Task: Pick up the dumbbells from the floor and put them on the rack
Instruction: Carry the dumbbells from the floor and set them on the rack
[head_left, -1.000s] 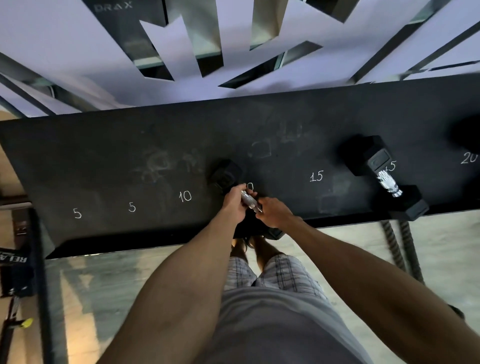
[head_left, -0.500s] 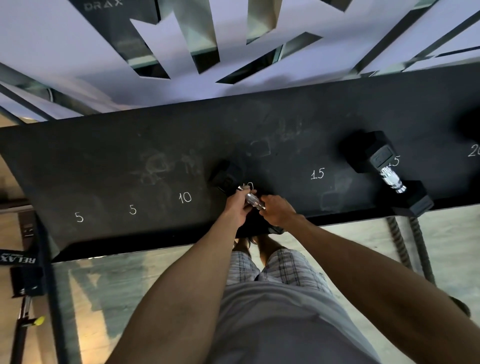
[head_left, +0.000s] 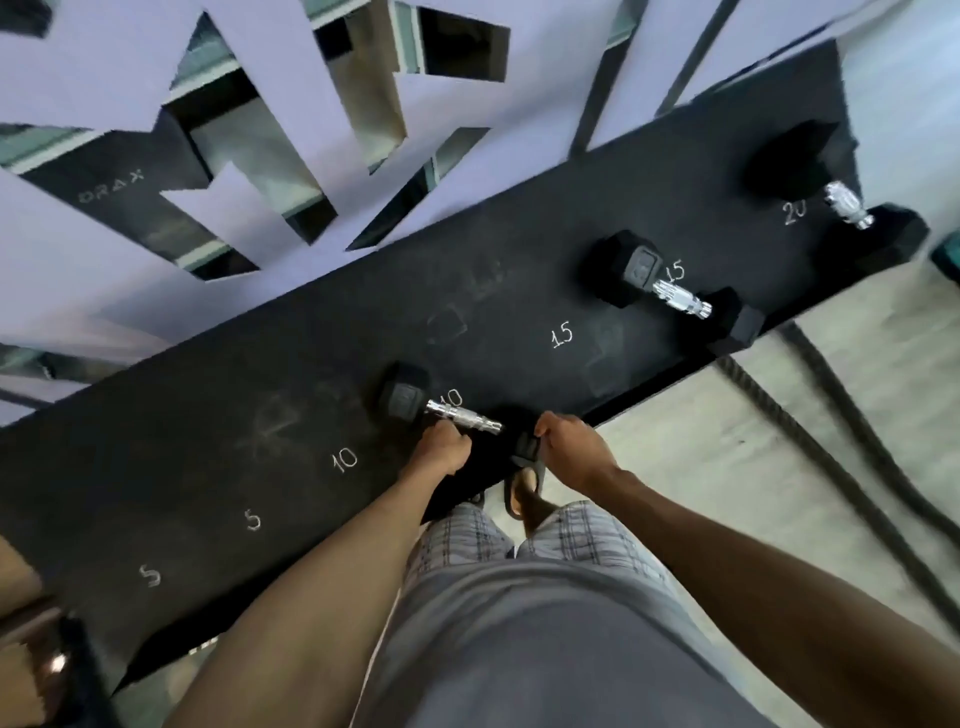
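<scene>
Dumbbell: and there it is, the dumbbell (head_left: 462, 414) lying on the rack (head_left: 208, 467) right at the front edge. It sits by the second chalked "10", chrome handle angled, far head well on the rack and near head at the lip.
Left hand: the left hand (head_left: 441, 454) is tucked against the near side of the handle with its fingers curled. Knuckles are touching the chrome, but I cannot tell whether the fingers wrap it.
Right hand: the right hand (head_left: 574, 454) is at the near head by the rack's front edge, thumb laid on the black rubber. The fingers are hidden, so I cannot tell if it grips.
Second dumbbell: further right along the rack, a second dumbbell (head_left: 678, 300) lies by the "15" marks, its near head poking over the front edge.
Third dumbbell: at the rack's far right end, by the "20", a third dumbbell (head_left: 847, 203) lies at the same angle.
Rack markings: chalk numbers run left to right, 5, 5, 10, 10, 15, 15, 20.
Floor: pale floor (head_left: 701, 441) in front of the rack, with thick dark ropes (head_left: 841, 431) trailing out from under its right part.
Person: plaid shorts (head_left: 582, 535) and a sandalled foot (head_left: 524, 493) just below the rack's front edge.
Behind the rack: a lilac wall panel (head_left: 78, 260) with angular cut-outs.
</scene>
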